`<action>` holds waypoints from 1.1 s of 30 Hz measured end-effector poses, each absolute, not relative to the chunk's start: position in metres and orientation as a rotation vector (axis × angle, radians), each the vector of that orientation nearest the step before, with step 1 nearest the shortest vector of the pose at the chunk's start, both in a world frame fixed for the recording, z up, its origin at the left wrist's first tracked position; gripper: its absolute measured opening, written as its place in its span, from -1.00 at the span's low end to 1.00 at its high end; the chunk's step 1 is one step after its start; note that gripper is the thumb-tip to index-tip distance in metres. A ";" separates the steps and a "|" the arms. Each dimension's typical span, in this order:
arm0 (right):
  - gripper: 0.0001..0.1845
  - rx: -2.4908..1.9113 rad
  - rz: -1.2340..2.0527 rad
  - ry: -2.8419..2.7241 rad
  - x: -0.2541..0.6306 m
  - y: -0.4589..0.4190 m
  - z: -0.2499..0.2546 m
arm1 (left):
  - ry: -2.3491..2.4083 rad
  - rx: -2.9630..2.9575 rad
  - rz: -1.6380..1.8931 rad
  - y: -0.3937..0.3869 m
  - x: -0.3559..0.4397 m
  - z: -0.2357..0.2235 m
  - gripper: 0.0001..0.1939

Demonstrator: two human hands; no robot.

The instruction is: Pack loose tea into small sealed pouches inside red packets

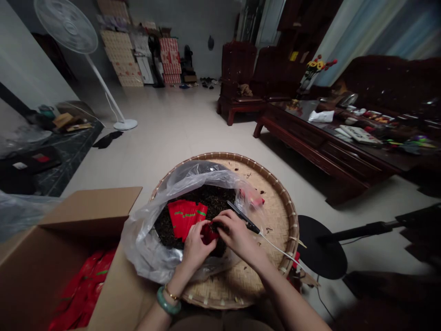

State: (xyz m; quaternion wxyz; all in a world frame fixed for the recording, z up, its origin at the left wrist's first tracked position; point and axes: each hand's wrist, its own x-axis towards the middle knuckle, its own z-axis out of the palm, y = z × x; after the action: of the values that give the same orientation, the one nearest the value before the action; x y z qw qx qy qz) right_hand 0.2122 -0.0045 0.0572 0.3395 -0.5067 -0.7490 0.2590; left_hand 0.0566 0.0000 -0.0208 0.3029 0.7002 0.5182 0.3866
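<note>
My left hand (197, 246) is closed around a small red packet (207, 234), its open mouth facing up. My right hand (236, 232) is at the packet's mouth, fingertips pinched together; what they grip, if anything, is hidden. Both hands are over dark dried leaves, likely tea (218, 195), inside a clear plastic bag (143, 250) with its top spread wide. Several flat red packets with green marks (186, 218) lie fanned on the leaves, just beyond my left hand. A black clamp-shaped tool (243, 217) with a white cord rests beside my right hand.
The bag sits on a round woven bamboo tray (293, 225) with scattered leaf bits. At left stands an open cardboard box (93, 202) holding red packets (91, 285). A black round stand base (322, 248) is at right, a wooden table (310, 149) beyond, a white fan (126, 124) far left.
</note>
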 end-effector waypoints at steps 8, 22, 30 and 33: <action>-0.68 -1.296 0.665 -2.073 0.213 -0.004 0.051 | 1.396 1.866 0.971 0.000 0.057 -0.020 -0.57; -0.67 -1.298 0.556 -1.951 0.211 -0.006 0.055 | 1.392 1.822 1.054 -0.001 0.056 -0.019 -0.55; -0.76 -1.287 0.630 -1.967 0.196 -0.001 0.042 | 1.415 1.885 1.058 -0.001 0.057 -0.018 -0.60; -0.81 -1.295 0.600 -1.832 0.201 0.002 0.044 | 1.403 1.853 1.068 -0.001 0.056 -0.019 -0.55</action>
State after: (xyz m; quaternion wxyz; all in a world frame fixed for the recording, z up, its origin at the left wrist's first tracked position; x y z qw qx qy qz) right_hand 0.2011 0.0020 0.0443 0.3985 -0.5114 -0.7235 0.2370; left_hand 0.0556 -0.0014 -0.0195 0.2875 0.6939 0.5254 0.3998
